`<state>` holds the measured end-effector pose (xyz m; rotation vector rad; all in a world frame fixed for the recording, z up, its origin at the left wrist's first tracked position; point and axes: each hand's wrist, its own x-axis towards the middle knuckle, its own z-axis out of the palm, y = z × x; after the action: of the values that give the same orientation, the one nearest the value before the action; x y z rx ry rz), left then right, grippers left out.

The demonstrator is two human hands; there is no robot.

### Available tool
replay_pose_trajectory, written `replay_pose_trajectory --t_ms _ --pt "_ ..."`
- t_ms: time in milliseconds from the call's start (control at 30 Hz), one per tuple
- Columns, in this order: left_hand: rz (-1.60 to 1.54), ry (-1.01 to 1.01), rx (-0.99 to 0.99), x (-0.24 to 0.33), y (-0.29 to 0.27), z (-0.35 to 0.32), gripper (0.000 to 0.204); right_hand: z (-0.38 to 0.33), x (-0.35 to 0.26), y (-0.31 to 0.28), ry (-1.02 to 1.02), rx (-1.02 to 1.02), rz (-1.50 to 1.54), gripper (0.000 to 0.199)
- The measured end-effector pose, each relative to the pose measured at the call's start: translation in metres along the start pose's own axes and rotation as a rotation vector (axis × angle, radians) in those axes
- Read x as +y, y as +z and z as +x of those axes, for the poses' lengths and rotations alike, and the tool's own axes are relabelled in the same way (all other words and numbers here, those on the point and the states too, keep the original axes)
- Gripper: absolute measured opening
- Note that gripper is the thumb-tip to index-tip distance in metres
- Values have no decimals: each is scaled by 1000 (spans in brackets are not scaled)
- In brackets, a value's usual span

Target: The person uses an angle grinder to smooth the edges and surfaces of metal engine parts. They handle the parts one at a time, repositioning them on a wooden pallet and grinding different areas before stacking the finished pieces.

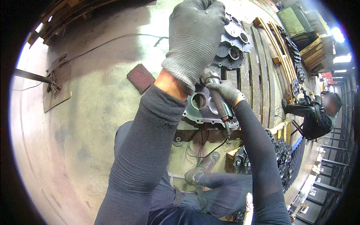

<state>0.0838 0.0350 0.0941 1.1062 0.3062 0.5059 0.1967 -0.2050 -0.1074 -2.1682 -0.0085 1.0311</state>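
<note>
My right hand [227, 92], in a dark grey glove, is wrapped round a corded angle grinder [218, 103]. The grinder lies over a grey metal casting [204, 119] with a large round hole and bolt holes along its rim. Raised close before me is my left hand [197, 26], gloved in grey, its fingers curled at the upper edge of the view. Whatever those fingers may hold is hidden. Beyond it, more metal castings [233, 53] rest in a row on a wooden pallet [256, 77].
A dark red block [140, 78] lies on the concrete floor to the left. The grinder's black cable [202, 155] loops near my shoe. Stacked dark metal parts [281, 159] stand at the right. Farther right, another person [318, 116] sits. A metal pole [32, 75] stands far left.
</note>
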Motion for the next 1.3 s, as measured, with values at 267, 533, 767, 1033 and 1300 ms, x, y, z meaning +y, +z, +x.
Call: replay_pose_trajectory --t_ms 267,533,767,1033,1300 --pt "-26 102 -46 -5 -7 0 23 2 -12 7 -85 -36 -132 65" --pt "55 9 14 0 -2 1 22 -5 -26 24 -154 -80 -482 82" --pt "60 58 27 0 -9 4 24 -39 -45 43 -292 -172 -691 80" --pt "140 167 41 -2 -8 5 25 -33 -45 21 -208 48 -745 83" --pt "129 201 11 -16 -1 4 23 -47 -44 37 -141 -34 -942 74"
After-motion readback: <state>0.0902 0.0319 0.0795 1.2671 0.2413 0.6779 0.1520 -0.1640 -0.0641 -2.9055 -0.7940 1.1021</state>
